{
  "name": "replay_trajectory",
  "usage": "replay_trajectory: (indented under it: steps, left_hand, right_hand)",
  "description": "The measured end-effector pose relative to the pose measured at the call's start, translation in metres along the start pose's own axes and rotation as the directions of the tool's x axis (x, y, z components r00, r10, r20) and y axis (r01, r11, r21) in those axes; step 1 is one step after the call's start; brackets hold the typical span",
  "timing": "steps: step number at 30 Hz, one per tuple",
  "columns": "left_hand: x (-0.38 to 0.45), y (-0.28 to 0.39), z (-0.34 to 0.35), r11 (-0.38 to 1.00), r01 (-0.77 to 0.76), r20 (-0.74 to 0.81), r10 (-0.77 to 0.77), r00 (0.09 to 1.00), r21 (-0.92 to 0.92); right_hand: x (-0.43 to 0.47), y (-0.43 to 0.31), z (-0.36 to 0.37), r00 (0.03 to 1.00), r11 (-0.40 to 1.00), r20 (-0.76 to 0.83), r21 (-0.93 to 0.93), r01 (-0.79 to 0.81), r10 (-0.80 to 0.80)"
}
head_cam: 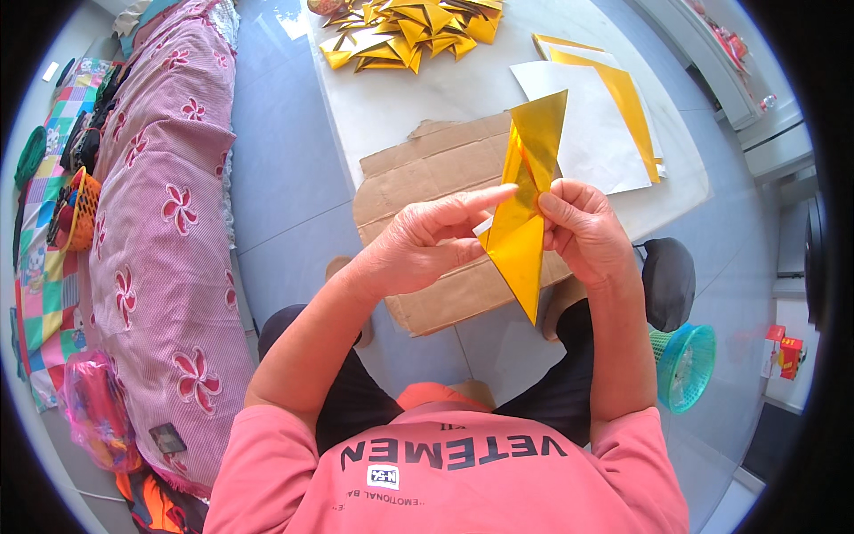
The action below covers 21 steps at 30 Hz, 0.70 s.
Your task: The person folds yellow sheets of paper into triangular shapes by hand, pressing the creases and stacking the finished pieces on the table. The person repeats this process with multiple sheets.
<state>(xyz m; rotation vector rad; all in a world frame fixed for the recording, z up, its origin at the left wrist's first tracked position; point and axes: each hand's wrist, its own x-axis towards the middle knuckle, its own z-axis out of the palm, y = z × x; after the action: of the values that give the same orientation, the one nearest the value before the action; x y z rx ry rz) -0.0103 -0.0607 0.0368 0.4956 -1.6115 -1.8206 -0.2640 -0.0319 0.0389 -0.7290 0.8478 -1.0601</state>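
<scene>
A folded sheet of shiny gold paper (530,193) is held up above a flat piece of brown cardboard (440,173). It has a long pointed shape, with one tip up and one down, and a small white edge shows at its left corner. My right hand (590,230) pinches its right side between thumb and fingers. From the left, my left hand (420,233) grips the paper loosely, its index finger laid over the front and its thumb by the white corner. The fingers behind the paper are partly hidden.
The cardboard lies on a white marble-look tabletop (380,100). A pile of folded gold papers (420,30) sits at the far side. White and gold sheets (587,113) lie at right. A turquoise basket (690,370) stands on the floor; a pink-covered sofa (160,247) is at left.
</scene>
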Motion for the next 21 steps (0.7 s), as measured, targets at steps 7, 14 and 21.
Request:
replay_trajectory:
  steps: [7, 14, 21]
  left_hand:
    - [-0.002, 0.001, -0.003, 0.973, -0.114, 0.034, 0.109, 0.993, 0.202]
    - [-0.001, 0.001, -0.005, 0.946, -0.174, 0.064, 0.163, 0.985, 0.272]
    - [0.0, 0.008, -0.01, 0.929, -0.262, -0.015, 0.275, 0.961, 0.263]
  right_hand:
    - [0.0, 0.001, 0.0, 0.997, 0.997, 0.018, 0.013, -0.08, 0.08]
    - [-0.004, 0.0, 0.005, 0.996, 0.995, 0.008, 0.023, -0.094, 0.093]
    - [-0.008, -0.003, 0.015, 0.986, 0.978, 0.034, -0.131, 0.163, -0.16]
